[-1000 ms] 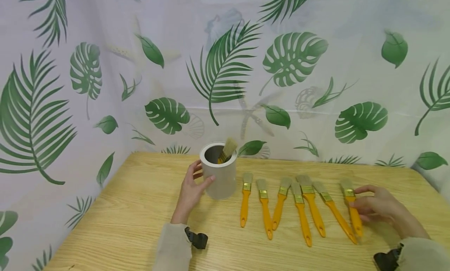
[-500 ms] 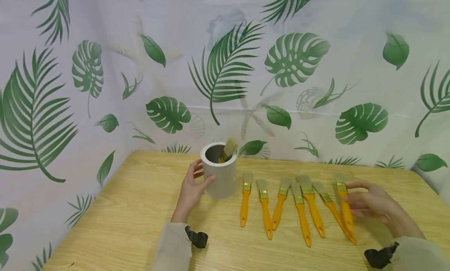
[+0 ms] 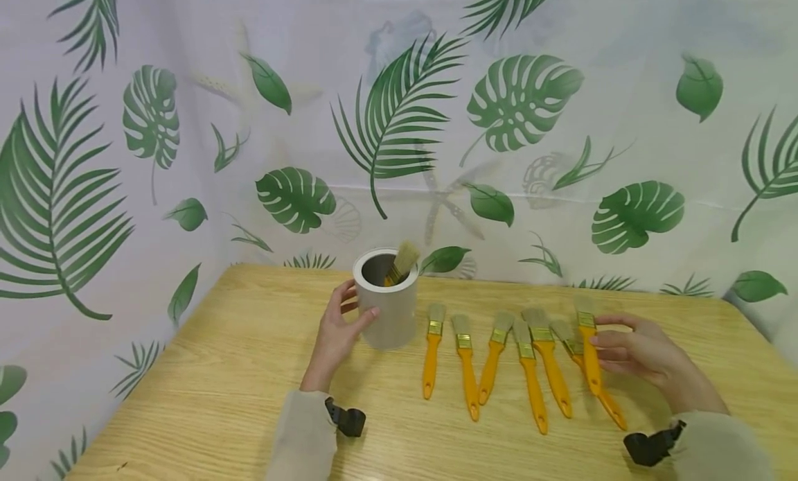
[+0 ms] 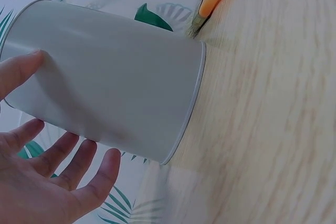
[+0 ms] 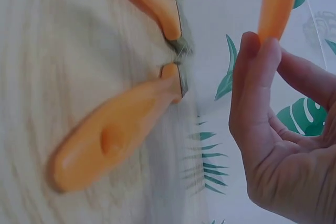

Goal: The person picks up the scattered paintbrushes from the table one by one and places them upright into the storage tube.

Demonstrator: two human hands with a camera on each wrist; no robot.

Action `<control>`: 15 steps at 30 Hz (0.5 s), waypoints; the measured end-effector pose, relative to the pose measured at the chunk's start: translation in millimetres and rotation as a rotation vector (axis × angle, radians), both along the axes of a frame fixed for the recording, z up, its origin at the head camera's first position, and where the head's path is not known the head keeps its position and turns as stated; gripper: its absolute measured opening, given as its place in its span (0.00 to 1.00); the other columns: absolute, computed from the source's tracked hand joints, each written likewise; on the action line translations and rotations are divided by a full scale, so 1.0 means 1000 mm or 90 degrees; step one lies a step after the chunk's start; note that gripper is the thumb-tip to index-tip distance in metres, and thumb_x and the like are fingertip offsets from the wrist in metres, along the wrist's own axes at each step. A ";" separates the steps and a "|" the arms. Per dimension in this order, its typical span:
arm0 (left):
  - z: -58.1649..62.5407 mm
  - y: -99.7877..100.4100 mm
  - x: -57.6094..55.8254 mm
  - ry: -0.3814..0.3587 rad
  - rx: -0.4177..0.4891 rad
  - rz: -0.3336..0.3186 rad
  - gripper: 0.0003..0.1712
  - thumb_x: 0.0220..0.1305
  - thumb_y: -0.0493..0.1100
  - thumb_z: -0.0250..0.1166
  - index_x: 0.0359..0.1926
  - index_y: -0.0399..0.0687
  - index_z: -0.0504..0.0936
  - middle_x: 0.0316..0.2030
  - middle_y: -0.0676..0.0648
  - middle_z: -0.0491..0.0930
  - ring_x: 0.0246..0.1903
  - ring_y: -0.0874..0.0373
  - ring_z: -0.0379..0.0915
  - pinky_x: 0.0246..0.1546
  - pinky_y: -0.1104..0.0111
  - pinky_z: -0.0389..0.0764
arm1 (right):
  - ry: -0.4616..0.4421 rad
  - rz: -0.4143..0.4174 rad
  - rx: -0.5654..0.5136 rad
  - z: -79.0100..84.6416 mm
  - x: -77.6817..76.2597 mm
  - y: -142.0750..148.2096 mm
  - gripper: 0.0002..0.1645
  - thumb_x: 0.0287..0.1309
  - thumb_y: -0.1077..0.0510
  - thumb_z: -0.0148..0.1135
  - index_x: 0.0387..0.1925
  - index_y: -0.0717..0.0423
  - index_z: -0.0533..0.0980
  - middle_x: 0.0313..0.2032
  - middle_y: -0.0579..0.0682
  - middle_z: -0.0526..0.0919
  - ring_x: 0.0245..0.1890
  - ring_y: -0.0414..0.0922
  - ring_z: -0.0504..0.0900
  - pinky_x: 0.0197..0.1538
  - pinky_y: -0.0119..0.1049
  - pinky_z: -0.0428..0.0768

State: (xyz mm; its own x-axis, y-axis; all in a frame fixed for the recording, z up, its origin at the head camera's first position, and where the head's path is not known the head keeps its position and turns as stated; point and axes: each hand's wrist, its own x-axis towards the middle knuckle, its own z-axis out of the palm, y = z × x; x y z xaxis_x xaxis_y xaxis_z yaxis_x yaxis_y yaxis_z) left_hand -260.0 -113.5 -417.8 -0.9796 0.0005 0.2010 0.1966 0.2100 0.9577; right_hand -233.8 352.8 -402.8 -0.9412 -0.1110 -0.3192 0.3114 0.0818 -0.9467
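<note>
My left hand [image 3: 332, 342] holds a grey-white can [image 3: 394, 321] standing on the table, thumb on the near side and fingers round the left. The left wrist view shows the can's smooth wall [image 4: 121, 82] between thumb and fingers. Bristles up, a paintbrush [image 3: 404, 260] leans inside it; the rest of its handle is hidden. My right hand [image 3: 648, 360] pinches another paintbrush [image 3: 589, 353] by its orange handle, bristles pointing away. In the right wrist view this handle [image 5: 275, 6] sits between thumb and fingertips. It overlaps a paintbrush [image 3: 612, 408] lying on the table.
Several more orange-handled paintbrushes lie in a row between can and right hand, from the leftmost paintbrush [image 3: 431, 356] to a wider paintbrush [image 3: 551, 363]. Behind the wooden table [image 3: 218, 370] hangs a leaf-patterned cloth [image 3: 399, 211].
My right hand has brought the pinched paintbrush leftward from the row's right end, over the neighbouring brush. My left hand and the can stay in place.
</note>
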 end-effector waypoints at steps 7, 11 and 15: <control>0.001 0.000 -0.001 -0.001 -0.002 0.006 0.39 0.67 0.39 0.68 0.74 0.39 0.61 0.66 0.32 0.67 0.64 0.34 0.65 0.56 0.40 0.74 | 0.019 -0.001 0.024 0.007 -0.003 -0.016 0.29 0.70 0.66 0.59 0.65 0.68 0.58 0.40 0.46 0.79 0.36 0.44 0.86 0.43 0.42 0.86; 0.001 0.000 -0.001 -0.005 -0.006 0.008 0.39 0.67 0.39 0.68 0.74 0.39 0.62 0.66 0.31 0.66 0.64 0.33 0.65 0.56 0.40 0.75 | 0.025 0.002 0.017 0.009 -0.004 -0.024 0.33 0.70 0.66 0.58 0.68 0.72 0.54 0.40 0.45 0.80 0.37 0.44 0.85 0.43 0.42 0.86; 0.001 0.001 -0.001 -0.006 -0.004 0.005 0.38 0.67 0.38 0.68 0.73 0.39 0.62 0.66 0.31 0.66 0.63 0.33 0.65 0.55 0.40 0.75 | 0.033 0.000 -0.001 0.008 -0.005 -0.034 0.36 0.71 0.67 0.57 0.70 0.73 0.51 0.41 0.45 0.79 0.37 0.43 0.85 0.43 0.41 0.86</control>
State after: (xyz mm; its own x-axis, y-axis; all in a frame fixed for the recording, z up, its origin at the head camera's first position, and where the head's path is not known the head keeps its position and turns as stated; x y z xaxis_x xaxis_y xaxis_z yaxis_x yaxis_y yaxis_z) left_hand -260.9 -112.1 -417.2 -0.9813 -0.0051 0.1922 0.1865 0.2178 0.9580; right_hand -239.0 318.7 -394.4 -0.9563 -0.1112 -0.2703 0.2624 0.0800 -0.9616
